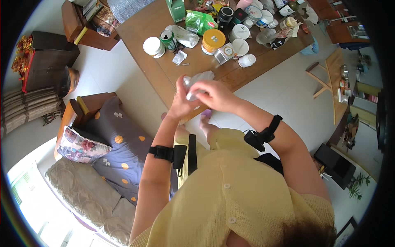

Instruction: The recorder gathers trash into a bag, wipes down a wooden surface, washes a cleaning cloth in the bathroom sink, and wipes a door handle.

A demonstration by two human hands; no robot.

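My left hand (181, 103) is at the near corner of the wooden table (172, 72), gripping a crumpled piece of clear plastic, perhaps a bag (202, 77). From the right, my right hand (216, 94) pinches the same plastic between thumb and fingers. A whitish, bunched part of it shows between the two hands; its exact shape is blurred. Beyond my hands lie a small white packet (179, 57) and a short thin stick-like piece (182, 64). A white lidded jar (154, 47) and a green drink can (168, 40) stand farther left.
Crowding the table's far side are a yellow-lidded tub (213, 41), a small box (225, 53), a white bottle (247, 60), a green pouch (200, 23) and a green carton (176, 10). A sofa (118, 148) is on my left; a folding wooden table (334, 83) stands right.
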